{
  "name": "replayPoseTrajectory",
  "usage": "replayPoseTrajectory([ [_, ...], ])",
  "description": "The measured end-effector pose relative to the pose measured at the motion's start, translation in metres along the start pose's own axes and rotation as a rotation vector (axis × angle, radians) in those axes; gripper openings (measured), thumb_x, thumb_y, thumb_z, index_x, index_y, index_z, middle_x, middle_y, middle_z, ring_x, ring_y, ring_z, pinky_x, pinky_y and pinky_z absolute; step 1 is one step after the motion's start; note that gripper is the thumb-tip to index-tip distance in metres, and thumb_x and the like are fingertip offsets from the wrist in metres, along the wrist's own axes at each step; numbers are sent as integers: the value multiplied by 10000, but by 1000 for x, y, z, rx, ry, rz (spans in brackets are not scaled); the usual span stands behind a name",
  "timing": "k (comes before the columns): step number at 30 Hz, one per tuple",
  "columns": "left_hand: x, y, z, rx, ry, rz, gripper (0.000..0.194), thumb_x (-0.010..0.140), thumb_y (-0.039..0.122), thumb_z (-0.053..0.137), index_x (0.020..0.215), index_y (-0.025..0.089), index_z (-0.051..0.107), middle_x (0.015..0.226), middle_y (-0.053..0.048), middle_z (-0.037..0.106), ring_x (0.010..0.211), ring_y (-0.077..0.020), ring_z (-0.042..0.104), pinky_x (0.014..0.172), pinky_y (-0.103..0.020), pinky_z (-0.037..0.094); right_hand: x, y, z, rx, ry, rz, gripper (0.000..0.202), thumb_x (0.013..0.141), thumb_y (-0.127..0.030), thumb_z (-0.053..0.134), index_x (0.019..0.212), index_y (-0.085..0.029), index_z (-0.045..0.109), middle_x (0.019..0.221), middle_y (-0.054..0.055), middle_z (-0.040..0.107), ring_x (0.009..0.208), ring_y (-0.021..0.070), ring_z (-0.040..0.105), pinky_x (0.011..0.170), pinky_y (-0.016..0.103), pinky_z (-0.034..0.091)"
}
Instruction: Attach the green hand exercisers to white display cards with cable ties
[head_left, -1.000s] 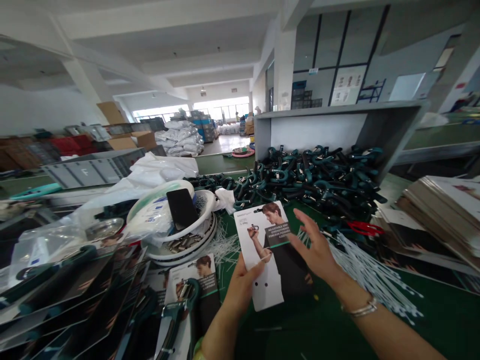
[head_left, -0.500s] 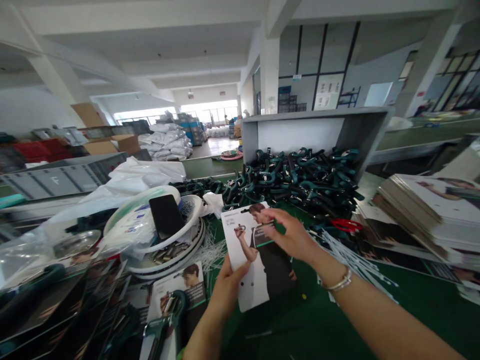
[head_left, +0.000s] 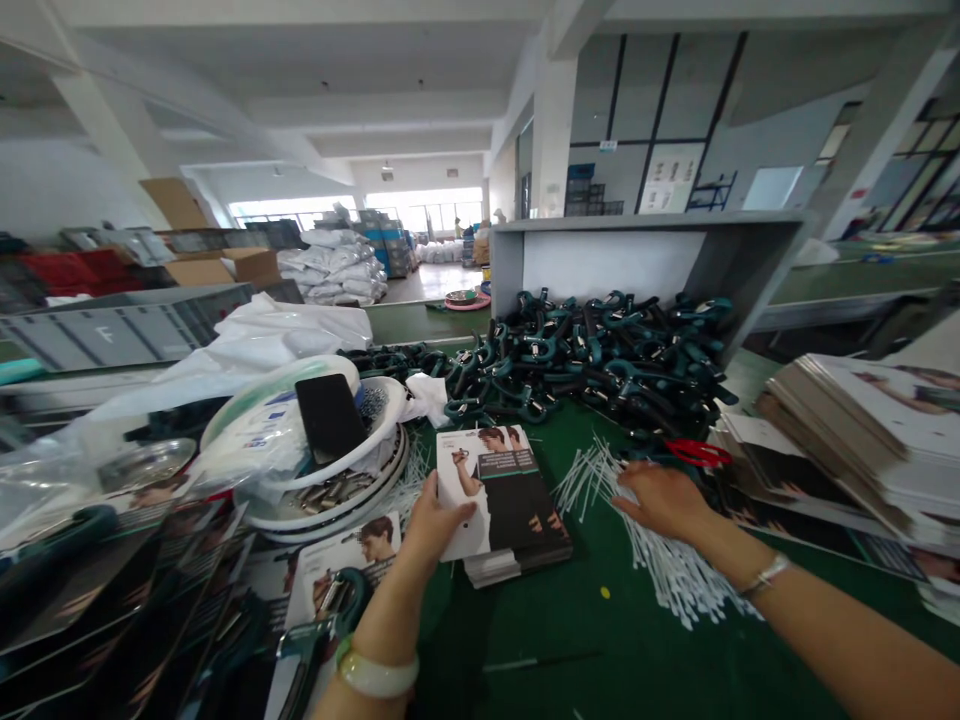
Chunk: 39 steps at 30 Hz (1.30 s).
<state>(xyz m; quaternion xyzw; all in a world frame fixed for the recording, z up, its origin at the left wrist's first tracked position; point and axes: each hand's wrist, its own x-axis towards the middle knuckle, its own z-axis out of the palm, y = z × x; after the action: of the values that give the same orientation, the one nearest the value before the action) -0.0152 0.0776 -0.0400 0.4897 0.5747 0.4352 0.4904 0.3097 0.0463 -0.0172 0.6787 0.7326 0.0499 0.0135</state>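
My left hand [head_left: 433,525] pinches a printed backing card [head_left: 461,480] by its left edge, thumb across the front. The card shows a person's picture and a dark panel. It overlaps a stack of like cards [head_left: 536,510] on the green table. To the right, my right hand [head_left: 664,500] is over a loose bundle of white cable ties [head_left: 686,580]. Its thumb and fingers are bent together among the ties; how many they grip is hidden.
Teal-and-black spring-clamp-like tools [head_left: 600,360] spill from a grey bin [head_left: 757,290]. Red-handled scissors [head_left: 697,453] and card stacks [head_left: 862,430] stand right. At left are white basins [head_left: 382,440] with a phone [head_left: 330,418] on top, and carded tools [head_left: 322,620].
My right hand has left the card and moved right and down to the cable ties. My left hand has lowered the card and shifted it left, over the stack.
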Motion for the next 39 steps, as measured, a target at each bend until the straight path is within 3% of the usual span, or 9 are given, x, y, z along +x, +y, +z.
replayPoseTrajectory([
  [3,-4,-5,-1,95,-68,89,641,544,157,750,1150,163,542,1087,-97,637,950,-257,601,796,-336,466,3,-20,9,35,-94,92,299,819,-351,481,888,-133,673,968,163,648,907,299,616,722,372,464],
  [7,-6,-18,0,92,-95,164,606,542,202,762,1119,163,580,1084,-97,645,983,-260,591,837,-344,455,31,-26,14,112,-109,231,422,883,-365,330,884,-131,681,949,174,671,899,299,634,703,373,471],
  [12,-14,-31,-3,106,-71,95,586,544,258,764,1095,154,593,966,-89,675,872,-259,618,745,-346,480,69,-19,18,226,-164,395,304,756,-304,528,883,-88,700,981,222,666,891,315,643,664,339,471],
  [16,-24,-28,-8,-11,-57,81,585,551,311,762,1074,124,579,947,-103,662,863,-246,613,698,-317,490,71,-6,22,365,-156,399,210,690,-273,562,714,-134,718,834,151,701,791,259,659,623,284,449],
  [21,-33,-12,-5,-203,-128,-50,708,577,367,747,1182,139,458,923,-102,655,749,-225,639,604,-309,505,47,16,21,595,-33,430,208,679,-312,545,652,-192,712,685,43,692,662,192,633,561,244,405],
  [25,-39,-3,-1,-216,-213,-166,748,554,305,763,1210,181,427,1060,-121,624,806,-246,640,515,-273,493,29,21,14,819,76,489,260,666,-377,548,714,-178,708,560,17,637,466,138,534,462,239,359],
  [29,-42,-1,0,-333,-248,-206,731,555,271,771,1206,182,448,1006,-100,653,788,-215,644,555,-258,494,16,7,0,1060,160,486,387,682,-462,527,865,-152,667,605,11,608,447,100,460,381,203,280],
  [35,-48,-2,0,-363,-343,-225,729,545,286,783,1192,179,465,949,-81,677,742,-185,640,551,-238,474,8,-32,-27,1623,243,368,394,527,-458,741,742,-145,637,596,3,577,456,68,429,339,152,182],
  [39,-50,-4,-4,-166,-298,-201,769,610,310,729,1277,180,368,792,-28,651,525,-106,547,384,-168,321,13,-33,-31,1460,490,414,370,546,-464,733,724,-149,652,529,-18,551,478,84,458,381,175,298],
])
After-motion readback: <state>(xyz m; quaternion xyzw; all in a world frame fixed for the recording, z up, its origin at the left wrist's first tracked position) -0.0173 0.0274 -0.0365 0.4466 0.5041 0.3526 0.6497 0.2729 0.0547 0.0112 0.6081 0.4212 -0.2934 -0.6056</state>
